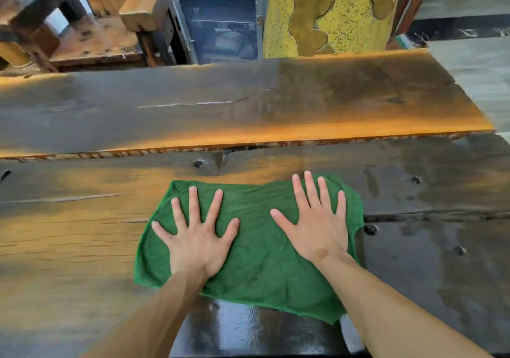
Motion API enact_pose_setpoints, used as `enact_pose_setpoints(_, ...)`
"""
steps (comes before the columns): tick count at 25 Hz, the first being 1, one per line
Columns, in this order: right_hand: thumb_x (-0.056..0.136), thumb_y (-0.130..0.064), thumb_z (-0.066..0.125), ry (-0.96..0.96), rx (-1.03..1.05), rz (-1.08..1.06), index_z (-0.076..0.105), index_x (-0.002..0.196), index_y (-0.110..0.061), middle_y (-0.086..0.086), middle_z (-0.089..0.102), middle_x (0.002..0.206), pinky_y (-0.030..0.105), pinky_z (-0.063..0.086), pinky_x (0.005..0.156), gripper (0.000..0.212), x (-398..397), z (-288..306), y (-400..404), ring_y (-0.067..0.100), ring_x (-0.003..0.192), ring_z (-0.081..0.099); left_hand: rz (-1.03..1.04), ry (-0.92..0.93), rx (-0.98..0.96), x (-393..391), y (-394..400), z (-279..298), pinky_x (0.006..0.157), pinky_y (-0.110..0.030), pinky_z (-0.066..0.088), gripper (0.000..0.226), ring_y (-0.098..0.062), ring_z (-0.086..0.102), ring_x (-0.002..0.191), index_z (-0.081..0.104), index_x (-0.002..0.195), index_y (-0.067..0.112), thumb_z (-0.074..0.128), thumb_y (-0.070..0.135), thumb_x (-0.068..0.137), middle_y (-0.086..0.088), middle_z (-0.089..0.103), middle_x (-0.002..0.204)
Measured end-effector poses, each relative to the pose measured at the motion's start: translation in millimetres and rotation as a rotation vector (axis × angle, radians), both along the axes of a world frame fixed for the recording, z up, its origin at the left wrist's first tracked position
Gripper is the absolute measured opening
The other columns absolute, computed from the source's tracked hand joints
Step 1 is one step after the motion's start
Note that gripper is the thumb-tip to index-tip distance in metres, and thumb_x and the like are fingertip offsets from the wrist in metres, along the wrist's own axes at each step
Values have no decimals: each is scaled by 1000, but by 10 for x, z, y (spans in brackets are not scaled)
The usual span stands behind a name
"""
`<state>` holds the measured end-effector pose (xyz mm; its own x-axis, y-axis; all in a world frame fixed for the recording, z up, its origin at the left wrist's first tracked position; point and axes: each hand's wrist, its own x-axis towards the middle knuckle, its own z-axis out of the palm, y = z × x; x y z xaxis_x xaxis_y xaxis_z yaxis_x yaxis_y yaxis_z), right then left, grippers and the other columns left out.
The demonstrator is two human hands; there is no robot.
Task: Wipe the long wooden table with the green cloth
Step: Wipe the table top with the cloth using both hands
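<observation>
Hands are both flat on the green cloth (pixel 256 250), fingers straight and spread, pressing it down rather than gripping it: the left hand (pixel 197 236) on the cloth's left half, the right hand (pixel 317 228) on its right half. The cloth lies spread out, nearly full width, on the near plank of the long wooden counter (pixel 69 247), a little right of the view's centre, with its near edge reaching a darker glossy patch.

As for progress, the wood to the right of the cloth and along the near edge looks darker and shinier, which may be dampness from wiping, though it could just as well be the grain or reflected light; the blur makes it hard to say. The stretch to the left looks paler and drier. The far plank (pixel 248 104), beyond the rough seam, shows no clear sign of wiping. By that reading the job is under way on the near plank, with its left part and the whole far plank left to do.
</observation>
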<state>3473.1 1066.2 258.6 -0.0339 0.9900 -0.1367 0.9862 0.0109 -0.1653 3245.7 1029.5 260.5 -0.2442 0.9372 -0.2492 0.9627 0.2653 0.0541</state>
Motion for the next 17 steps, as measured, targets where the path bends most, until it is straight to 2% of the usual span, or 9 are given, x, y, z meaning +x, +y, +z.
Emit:
enact_pose_setpoints(5, 86, -85, 4, -7, 10, -2, -15, 157, -38, -9, -24, 165, 54, -8, 122, 87, 37, -14, 1030, 17, 153, -19, -46, 5, 59, 20, 1085, -4, 113, -76, -5, 72, -34, -20, 154, -8, 153, 60, 4, 84, 86, 6, -26, 167)
enact_pose_setpoints(8, 84, -87, 8, -22, 20, 43, -12, 158, -39, -10, -24, 165, 54, -6, 122, 90, 61, -3, 1621, 16, 153, -19, -96, 15, 73, 1, 1400, -16, 114, -74, -7, 71, -36, -19, 154, 4, 155, 58, 8, 83, 88, 6, -24, 168)
enact_pose_setpoints(12, 79, -92, 5, -2, 20, 126, -11, 157, -43, -11, -20, 166, 53, -6, 123, 94, 11, -28, 2073, 14, 153, -18, -126, 25, 100, -43, 1365, -47, 115, -73, -7, 70, -40, -19, 153, 2, 157, 51, 9, 76, 92, 1, -22, 168)
enact_pose_setpoints(15, 76, -94, 4, 7, 1, 157, -11, 157, -45, -12, -19, 166, 54, -6, 123, 96, -30, -17, 2317, 14, 153, -17, -131, -31, 172, 13, 1434, -45, 115, -74, -4, 68, -43, -14, 153, -10, 156, 49, 16, 69, 96, 1, -14, 170)
enact_pose_setpoints(17, 76, -94, 5, 16, -6, 146, -11, 156, -45, -12, -19, 166, 53, -6, 123, 96, -37, -6, 2518, 13, 153, -18, -150, -29, 179, 74, 1677, -53, 114, -75, -6, 66, -41, -17, 153, -6, 157, 50, 16, 68, 97, 2, -15, 170)
